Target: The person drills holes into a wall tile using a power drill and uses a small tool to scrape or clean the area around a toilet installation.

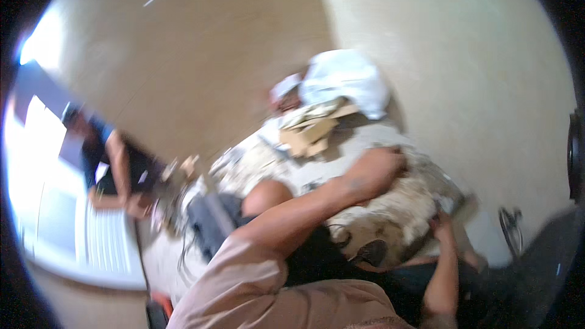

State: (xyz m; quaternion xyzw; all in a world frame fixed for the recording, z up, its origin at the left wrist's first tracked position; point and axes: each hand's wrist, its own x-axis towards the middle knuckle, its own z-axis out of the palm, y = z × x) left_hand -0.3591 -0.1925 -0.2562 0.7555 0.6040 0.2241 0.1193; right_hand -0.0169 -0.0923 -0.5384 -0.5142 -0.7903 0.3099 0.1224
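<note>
At centre frame we see a pale, mottled sack (390, 219) — the left hand (384, 167) presses on its top, the right hand (442, 225) grips its lower-right edge. Cardboard pieces (311, 131) and a white bag (347, 82) lie above it; another person (116, 170) sits at left

Blurred view: the left hand (381, 167) presses a mottled beige bundle (390, 207), the right hand (442, 225) at its edge, white bag (344, 79) beyond

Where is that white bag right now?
In the head view, the white bag sits above centre against the pale wall, right behind the cardboard scraps at the far end of the cluttered pile.
</note>
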